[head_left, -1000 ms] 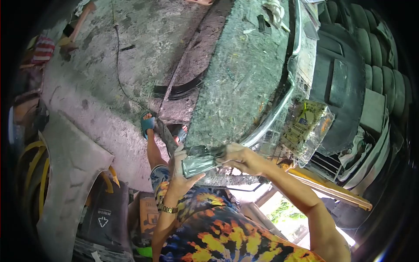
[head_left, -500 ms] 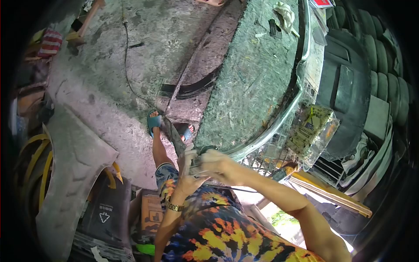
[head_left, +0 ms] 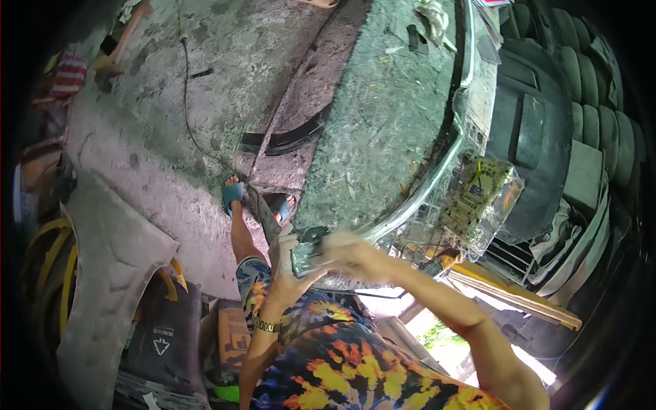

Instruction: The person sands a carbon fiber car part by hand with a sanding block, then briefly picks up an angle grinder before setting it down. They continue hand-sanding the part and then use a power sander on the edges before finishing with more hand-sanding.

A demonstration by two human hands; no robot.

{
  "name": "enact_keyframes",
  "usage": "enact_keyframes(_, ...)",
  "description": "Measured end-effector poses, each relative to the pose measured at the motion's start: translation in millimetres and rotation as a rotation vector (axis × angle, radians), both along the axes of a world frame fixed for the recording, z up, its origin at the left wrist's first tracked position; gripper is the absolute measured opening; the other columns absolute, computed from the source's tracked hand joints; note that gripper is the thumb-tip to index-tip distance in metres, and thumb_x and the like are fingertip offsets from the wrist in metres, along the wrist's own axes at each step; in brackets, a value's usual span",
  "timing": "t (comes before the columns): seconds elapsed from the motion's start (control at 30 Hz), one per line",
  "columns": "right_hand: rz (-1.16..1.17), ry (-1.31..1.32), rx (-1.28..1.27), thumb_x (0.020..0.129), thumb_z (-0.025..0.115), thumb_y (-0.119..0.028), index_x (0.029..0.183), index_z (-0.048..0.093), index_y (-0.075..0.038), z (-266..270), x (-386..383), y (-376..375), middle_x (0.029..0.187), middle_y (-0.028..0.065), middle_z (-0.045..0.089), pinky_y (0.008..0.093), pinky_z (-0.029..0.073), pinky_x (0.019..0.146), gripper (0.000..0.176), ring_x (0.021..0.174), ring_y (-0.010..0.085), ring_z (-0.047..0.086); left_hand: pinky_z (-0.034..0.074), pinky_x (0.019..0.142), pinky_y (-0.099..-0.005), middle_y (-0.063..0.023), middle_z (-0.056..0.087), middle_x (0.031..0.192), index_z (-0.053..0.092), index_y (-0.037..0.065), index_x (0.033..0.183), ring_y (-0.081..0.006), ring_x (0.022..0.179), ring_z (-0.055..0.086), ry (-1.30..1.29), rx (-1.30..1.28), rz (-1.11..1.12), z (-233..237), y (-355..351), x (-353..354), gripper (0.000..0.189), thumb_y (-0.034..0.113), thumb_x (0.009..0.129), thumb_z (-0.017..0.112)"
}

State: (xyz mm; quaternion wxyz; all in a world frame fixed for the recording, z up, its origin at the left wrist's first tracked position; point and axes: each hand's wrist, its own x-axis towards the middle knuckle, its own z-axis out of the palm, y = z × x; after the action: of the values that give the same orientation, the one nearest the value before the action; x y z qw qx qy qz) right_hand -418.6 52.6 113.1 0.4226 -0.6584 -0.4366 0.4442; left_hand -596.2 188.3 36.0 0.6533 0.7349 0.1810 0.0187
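Note:
At the middle of the view, my left hand (head_left: 287, 275) is wrapped round a small dark, glossy part (head_left: 306, 254), with a watch on that wrist. My right hand (head_left: 350, 256) is blurred and lies against the part's right side. Its fingers are smeared by motion, so their grip cannot be made out. Both hands are in front of the patterned shirt, above the sandalled feet.
A curved black strip (head_left: 290, 140) lies on the floor (head_left: 232, 89). The green-grey surface (head_left: 383, 130) has a curved metal edge on its right. A plastic-wrapped package (head_left: 482, 201) is at right; a grey panel (head_left: 113, 263) stands at left.
The dark part shows more between my hands. My right hand has shifted slightly right relative to my left. The whole scene has slid a little to the left.

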Motion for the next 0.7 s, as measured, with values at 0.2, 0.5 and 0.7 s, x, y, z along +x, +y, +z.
enact_keyframes(0.2, 0.007, -0.032, -0.086, 0.093, 0.070, -0.011, 0.112, 0.074, -0.007, 8, 29, -49, 0.094, 0.0112, 0.058, 0.0449, 0.046, 0.089, 0.020, 0.097, 0.0326, 0.057, 0.033, 0.118, -0.0501, -0.0239, 0.046, 0.145, 0.047, 0.001, 0.135, -0.0417, 0.140, 0.041, -0.007, -0.073, 0.031, -3, -3, 0, 0.081, 0.021, 0.072, 0.093)
enact_keyframes(0.5, -0.819, 0.082, -0.164, 0.097, 0.071, -0.010, 0.119, 0.076, -0.003, 117, 34, -150, 0.100, 0.0049, 0.067, 0.0296, 0.047, 0.083, 0.024, 0.094, 0.0144, 0.059, 0.033, 0.119, -0.0511, -0.0238, 0.053, 0.149, 0.053, -0.002, 0.145, -0.0419, 0.142, 0.045, -0.041, 0.467, -0.205, 63, 52, -3, 0.071, 0.019, 0.084, 0.082)
enact_keyframes(0.7, -1.061, 0.215, -0.013, 0.097, 0.070, -0.006, 0.120, 0.076, -0.001, 85, -40, -165, 0.103, 0.0057, 0.067, 0.0296, 0.048, 0.089, 0.025, 0.098, 0.0152, 0.061, 0.034, 0.117, -0.0528, -0.0247, 0.048, 0.154, 0.057, 0.000, 0.144, -0.0428, 0.144, 0.043, 0.020, 0.650, -0.617, 84, 61, -5, 0.062, 0.026, 0.091, 0.076)
